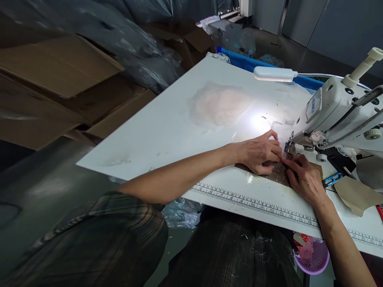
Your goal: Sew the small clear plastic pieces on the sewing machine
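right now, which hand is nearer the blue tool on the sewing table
The right hand, its fingers on the brown piece: it lies between the blue tool and the left hand, which is farther off.

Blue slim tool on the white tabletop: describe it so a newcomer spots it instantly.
On the ruler-edged white tabletop, find the white sewing machine at picture right. Below its head, just right of the person's right hand, lies the slim blue tool. Its bright blue sets it apart from the irregular tan sheet and the black object beside it.
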{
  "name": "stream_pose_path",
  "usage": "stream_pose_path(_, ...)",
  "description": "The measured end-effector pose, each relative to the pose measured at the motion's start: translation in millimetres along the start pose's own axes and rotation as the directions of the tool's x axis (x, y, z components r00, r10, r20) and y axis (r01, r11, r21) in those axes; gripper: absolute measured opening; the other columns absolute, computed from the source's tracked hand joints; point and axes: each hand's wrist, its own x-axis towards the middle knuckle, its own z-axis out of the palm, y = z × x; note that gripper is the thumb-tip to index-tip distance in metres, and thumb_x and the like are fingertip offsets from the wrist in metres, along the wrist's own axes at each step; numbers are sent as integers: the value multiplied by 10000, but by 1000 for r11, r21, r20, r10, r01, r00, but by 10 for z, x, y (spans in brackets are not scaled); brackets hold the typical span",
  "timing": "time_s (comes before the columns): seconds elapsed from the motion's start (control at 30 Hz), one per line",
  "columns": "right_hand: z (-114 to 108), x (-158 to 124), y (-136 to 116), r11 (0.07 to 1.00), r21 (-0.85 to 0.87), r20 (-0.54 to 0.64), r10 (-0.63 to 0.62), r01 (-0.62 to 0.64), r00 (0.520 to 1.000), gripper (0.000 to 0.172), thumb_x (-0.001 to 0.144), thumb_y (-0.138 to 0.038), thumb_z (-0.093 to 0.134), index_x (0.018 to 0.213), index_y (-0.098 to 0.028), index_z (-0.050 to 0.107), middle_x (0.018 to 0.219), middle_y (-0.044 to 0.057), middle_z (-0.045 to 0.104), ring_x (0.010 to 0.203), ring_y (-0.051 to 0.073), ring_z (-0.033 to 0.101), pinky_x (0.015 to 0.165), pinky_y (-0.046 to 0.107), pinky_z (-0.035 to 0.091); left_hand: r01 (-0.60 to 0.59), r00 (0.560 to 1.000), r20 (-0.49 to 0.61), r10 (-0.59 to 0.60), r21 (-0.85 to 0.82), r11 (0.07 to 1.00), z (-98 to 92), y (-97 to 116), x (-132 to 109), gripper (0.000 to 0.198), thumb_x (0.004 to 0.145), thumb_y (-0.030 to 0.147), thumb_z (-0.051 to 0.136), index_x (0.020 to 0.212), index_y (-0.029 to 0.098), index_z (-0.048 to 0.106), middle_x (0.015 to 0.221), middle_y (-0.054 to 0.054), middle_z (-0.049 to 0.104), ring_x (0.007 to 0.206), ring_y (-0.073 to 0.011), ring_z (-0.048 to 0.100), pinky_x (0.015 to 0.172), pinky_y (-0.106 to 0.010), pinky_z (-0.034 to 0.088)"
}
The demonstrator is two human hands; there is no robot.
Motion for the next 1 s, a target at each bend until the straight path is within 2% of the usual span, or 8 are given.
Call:
stream_pose_path(0.17, -11, 25, -36, 999, -41, -15, 27, -28, 1000, 362, 945, -260, 431, 1168, -251, 716, 979, 82, 625, 735, 164, 616, 558, 260, 475, 14, 1000, 23, -15, 25, 1000, -6, -14, -7, 182, 817, 256, 543, 888, 239, 709, 1043, -34, 714, 844, -193, 599, 927, -413, 361)
stream_pose_path(0.3, -16, 42, -63, 994, -90, -12, 60, -61, 998, 365, 946, -261, 432, 1193, -243, 699, 962, 82, 630, 664, 149, 596, 505, 247, 434, 48, 997, 50, -52, 70, 996, -8, -25, 1, 191, 827, 293, 535, 883, 227, 705, 1034, -50, 706, 808, -199, 578, 860, -400, 364)
stream_pose_path(0.67, -31, 38, -104, 996, -81, -1, 33, -33, 999, 370, 952, -264, 412, 1209, -216, 674, 981, 97, 618, 674, 151, 583, 508, 242, 421, 74, 995, 59, -83, 135, 988, -17, -8, 13, 263, 863, 328, 489, 969, 193, 689, 1079, -73, 688, 851, -214, 580, 886, -409, 344)
stream_pose_path(0.87, -47, 66, -137, 986, -145, 62, 87, -78, 994, 416, 957, -292, 375, 1285, -218, 620, 982, 114, 601, 641, 149, 540, 443, 235, 346, 119, 986, 93, -136, 172, 978, -17, -8, 32, 284, 870, 359, 487, 1003, 199, 680, 1119, -78, 672, 869, -228, 580, 886, -423, 337)
stream_pose_path(1.0, -61, 93, -180, 981, -161, 96, 122, -105, 988, 418, 943, -267, 381, 1284, -200, 614, 990, 129, 601, 610, 141, 517, 439, 239, 340, 143, 980, 104, -170, 228, 963, -1, -7, 56, 338, 891, 404, 473, 1035, 176, 676, 1126, -95, 657, 844, -227, 570, 879, -430, 328)
